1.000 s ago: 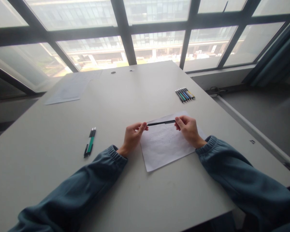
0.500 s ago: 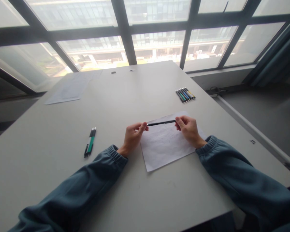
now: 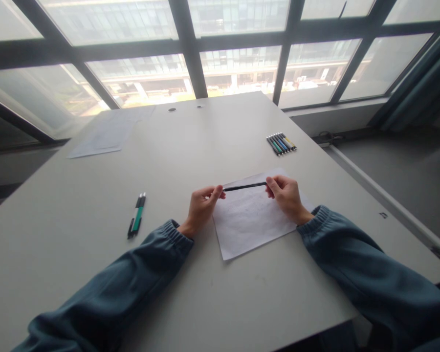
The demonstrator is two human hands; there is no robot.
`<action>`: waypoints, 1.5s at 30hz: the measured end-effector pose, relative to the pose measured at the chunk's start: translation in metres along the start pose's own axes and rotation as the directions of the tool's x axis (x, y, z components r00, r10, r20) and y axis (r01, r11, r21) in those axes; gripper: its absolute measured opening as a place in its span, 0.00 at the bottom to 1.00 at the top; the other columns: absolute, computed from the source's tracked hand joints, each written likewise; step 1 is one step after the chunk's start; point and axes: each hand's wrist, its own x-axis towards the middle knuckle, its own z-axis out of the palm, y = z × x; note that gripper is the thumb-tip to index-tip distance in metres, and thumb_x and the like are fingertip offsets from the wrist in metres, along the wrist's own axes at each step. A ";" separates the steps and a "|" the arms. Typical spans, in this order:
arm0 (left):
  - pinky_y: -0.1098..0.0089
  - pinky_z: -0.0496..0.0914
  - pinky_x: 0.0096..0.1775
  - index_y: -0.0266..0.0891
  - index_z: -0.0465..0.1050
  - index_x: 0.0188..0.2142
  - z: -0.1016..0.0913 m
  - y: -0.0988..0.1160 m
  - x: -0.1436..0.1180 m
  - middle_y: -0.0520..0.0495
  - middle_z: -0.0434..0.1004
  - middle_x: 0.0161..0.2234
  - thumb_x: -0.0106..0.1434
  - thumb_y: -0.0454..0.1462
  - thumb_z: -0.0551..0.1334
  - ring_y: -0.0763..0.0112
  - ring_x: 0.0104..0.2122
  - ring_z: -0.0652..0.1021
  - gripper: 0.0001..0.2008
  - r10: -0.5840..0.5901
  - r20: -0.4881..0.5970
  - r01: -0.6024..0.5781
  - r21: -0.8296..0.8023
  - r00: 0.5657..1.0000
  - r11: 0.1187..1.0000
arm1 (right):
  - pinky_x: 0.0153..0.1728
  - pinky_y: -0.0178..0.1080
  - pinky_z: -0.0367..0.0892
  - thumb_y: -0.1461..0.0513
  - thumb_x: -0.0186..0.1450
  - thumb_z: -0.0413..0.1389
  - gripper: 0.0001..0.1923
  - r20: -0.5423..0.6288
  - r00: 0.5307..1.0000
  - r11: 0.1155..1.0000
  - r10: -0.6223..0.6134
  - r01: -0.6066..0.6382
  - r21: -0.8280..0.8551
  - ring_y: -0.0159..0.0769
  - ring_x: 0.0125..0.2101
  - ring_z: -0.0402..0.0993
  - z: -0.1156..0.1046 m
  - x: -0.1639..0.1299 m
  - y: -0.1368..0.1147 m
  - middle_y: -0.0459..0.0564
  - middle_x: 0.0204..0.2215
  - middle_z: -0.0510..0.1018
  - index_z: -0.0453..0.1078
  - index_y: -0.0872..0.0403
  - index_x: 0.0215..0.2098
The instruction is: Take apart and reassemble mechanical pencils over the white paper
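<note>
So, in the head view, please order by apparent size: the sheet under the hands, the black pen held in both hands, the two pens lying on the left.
1. Sheet under the hands, clearly largest.
2. Black pen and the two pens on the left: similar apparent length, so I would not rank them.

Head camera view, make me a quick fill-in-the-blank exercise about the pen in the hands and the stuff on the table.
1. The black pen is held level, one end in each ____.
2. Under the pen lies a white sheet of ____.
3. The two pens near the left hand lie ____ each other.
4. The row of pens lies beyond the ____ hand.

Missing words: hand; paper; beside; right
</note>
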 end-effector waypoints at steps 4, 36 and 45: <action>0.69 0.72 0.36 0.39 0.81 0.26 0.000 0.001 0.000 0.46 0.83 0.27 0.67 0.49 0.62 0.66 0.30 0.82 0.21 -0.001 0.000 0.001 -0.010 1.000 1.000 | 0.22 0.35 0.61 0.45 0.65 0.61 0.24 0.000 1.000 1.000 0.005 -0.005 0.000 0.30 0.19 0.67 0.000 0.000 -0.001 0.47 0.19 0.74 0.73 0.55 0.23; 0.68 0.74 0.38 0.38 0.81 0.24 -0.001 -0.002 -0.001 0.46 0.83 0.26 0.68 0.51 0.61 0.66 0.29 0.82 0.24 0.008 0.014 -0.008 -0.014 1.000 1.000 | 0.21 0.33 0.60 0.44 0.67 0.58 0.26 0.030 1.000 1.000 0.002 -0.003 0.014 0.29 0.19 0.66 0.001 0.000 -0.001 0.46 0.17 0.73 0.72 0.56 0.23; 0.68 0.74 0.38 0.38 0.81 0.26 -0.001 -0.005 0.000 0.46 0.83 0.27 0.68 0.52 0.62 0.66 0.30 0.82 0.23 0.012 0.008 -0.012 -0.034 1.000 0.999 | 0.22 0.34 0.62 0.45 0.64 0.62 0.23 0.083 0.996 0.996 -0.026 0.018 0.092 0.29 0.20 0.67 0.003 -0.002 -0.004 0.46 0.19 0.74 0.74 0.55 0.26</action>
